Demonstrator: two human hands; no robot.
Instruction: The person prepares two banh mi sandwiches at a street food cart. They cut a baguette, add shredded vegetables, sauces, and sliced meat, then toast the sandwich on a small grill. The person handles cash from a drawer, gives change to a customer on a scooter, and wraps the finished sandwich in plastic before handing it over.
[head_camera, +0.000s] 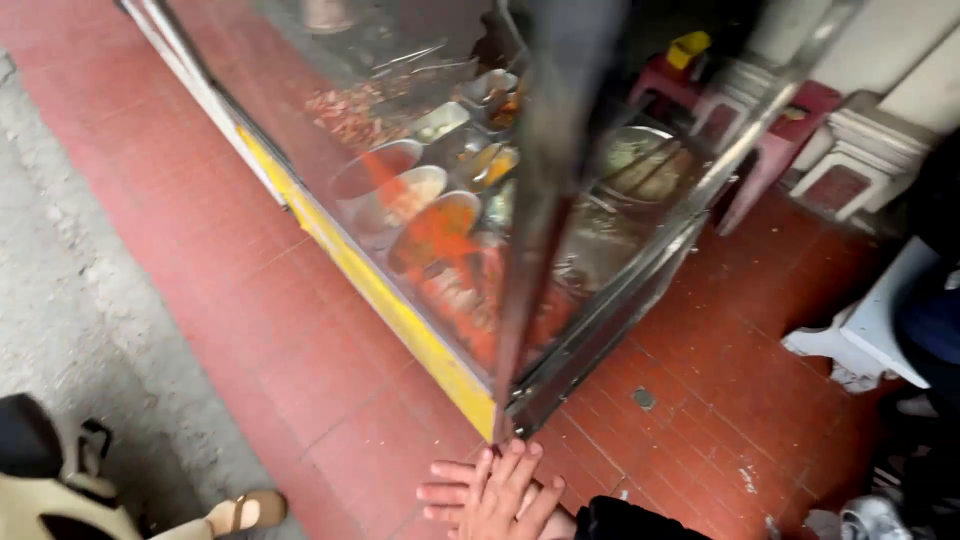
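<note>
A: Hands first, what've they got?

B: Nothing. Left hand (508, 488) lies flat on top of the right hand (447, 492) at bottom centre, fingers straight and loose, no grip on anything. Which is L and which is R is my guess: dark sleeve (630, 520) comes in from bottom right, seems to go w/ the lower hand.

A: Touching the cart?

B: Fingertips (520, 450) sit just below the near corner of the glass food case (560, 250). Contact or a hair short, can't tell.

A: And the case?

B: Runs from centre up to top of frame, yellow strip (400, 310) along its base on the left side. Inside: bowls of food (405, 195), orange and pale stuff, all behind the glass.

A: So how far along?

B: I'd say barely begun. Nothing taken out, nothing in hand, both hands outside the case. Any handling of the dishes is not yet done.

A: Surroundings?

B: Red tiled floor (300, 330) round it. Red stool (770, 150) upper right. Someone else's sandalled foot (245, 510) lower left, well apart from the hands.
</note>
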